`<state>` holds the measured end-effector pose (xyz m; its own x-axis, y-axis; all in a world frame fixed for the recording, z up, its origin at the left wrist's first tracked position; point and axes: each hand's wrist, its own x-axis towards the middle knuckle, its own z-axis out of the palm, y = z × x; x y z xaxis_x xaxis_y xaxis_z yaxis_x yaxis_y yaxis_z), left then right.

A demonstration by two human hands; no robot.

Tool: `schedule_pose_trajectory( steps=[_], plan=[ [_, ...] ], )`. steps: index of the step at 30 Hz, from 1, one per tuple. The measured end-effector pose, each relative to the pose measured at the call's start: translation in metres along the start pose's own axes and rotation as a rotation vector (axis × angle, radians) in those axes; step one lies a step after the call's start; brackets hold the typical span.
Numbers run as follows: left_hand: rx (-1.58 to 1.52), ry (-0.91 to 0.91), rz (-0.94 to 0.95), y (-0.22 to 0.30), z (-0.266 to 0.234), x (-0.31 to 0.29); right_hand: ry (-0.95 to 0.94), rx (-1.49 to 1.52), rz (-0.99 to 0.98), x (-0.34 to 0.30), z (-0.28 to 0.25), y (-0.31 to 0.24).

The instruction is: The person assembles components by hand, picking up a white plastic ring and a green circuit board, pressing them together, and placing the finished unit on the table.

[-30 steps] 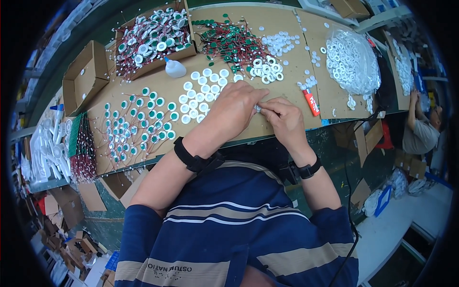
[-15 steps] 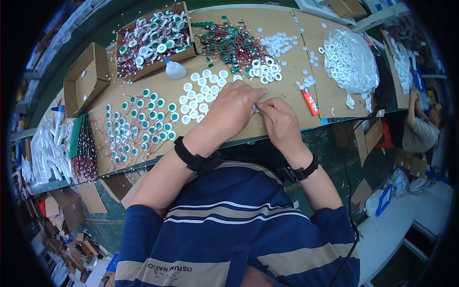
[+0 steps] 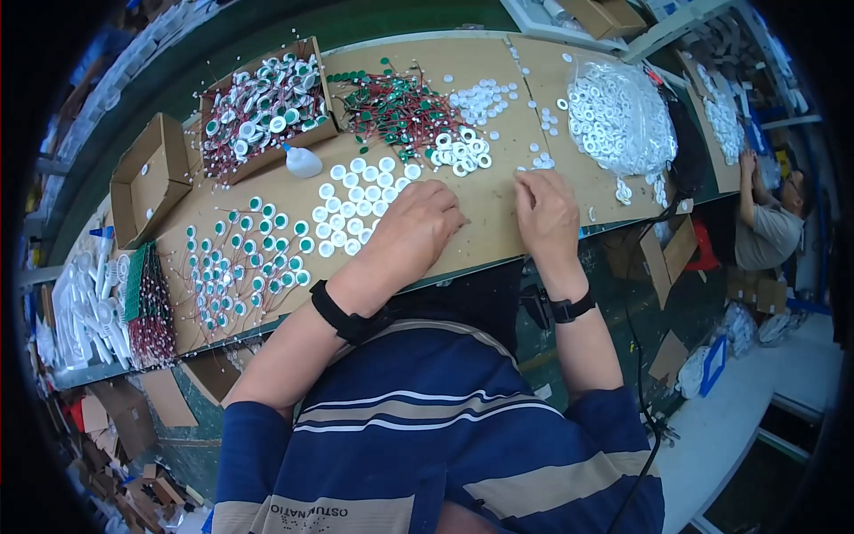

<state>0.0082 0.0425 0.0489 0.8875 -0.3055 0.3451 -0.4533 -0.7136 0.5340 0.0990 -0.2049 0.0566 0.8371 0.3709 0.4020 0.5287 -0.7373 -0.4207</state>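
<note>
My left hand (image 3: 414, 229) is over the front middle of the table, its fingers curled together and pointing right. Whatever they may hold is hidden beneath them. Beside its knuckles lie rows of white round caps (image 3: 357, 194). My right hand (image 3: 547, 214) has moved apart from it, back up, fingers bent downward. Its fingertips are close to a few small white discs (image 3: 543, 161), and the palm side is hidden. A cluster of white rings (image 3: 463, 153) sits beyond the gap between my hands.
Green discs with red wires (image 3: 400, 102) lie at the back, beside a wire-filled cardboard box (image 3: 267, 111) and a white squeeze bottle (image 3: 303, 162). Wired caps (image 3: 253, 258) spread leftward. A clear bag of rings (image 3: 623, 116) stands right; a co-worker (image 3: 774, 222) is beyond.
My hands have come apart; the right moved rightward, over where the red-orange tube lay, and the tube no longer shows. The whole view has shifted slightly.
</note>
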Motion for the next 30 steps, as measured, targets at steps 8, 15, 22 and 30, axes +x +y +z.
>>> schedule_pose_trajectory(
  steps=[8, 15, 22, 30],
  plan=[
    [0.096, 0.036, -0.046, -0.026, -0.017, 0.000, 0.046, -0.108, -0.188, 0.017, 0.018, 0.035],
    [0.097, 0.157, -0.018, -0.019, 0.024, 0.020, -0.035, -0.003, -0.237, 0.006, 0.022, 0.034],
    [0.198, 0.153, 0.005, -0.021, 0.037, 0.033, -0.274, 0.181, -0.233, -0.015, 0.031, 0.011],
    [0.319, 0.222, 0.045, -0.023, 0.055, 0.036, -0.251, 0.131, -0.159, -0.018, 0.033, 0.005]
  ],
)
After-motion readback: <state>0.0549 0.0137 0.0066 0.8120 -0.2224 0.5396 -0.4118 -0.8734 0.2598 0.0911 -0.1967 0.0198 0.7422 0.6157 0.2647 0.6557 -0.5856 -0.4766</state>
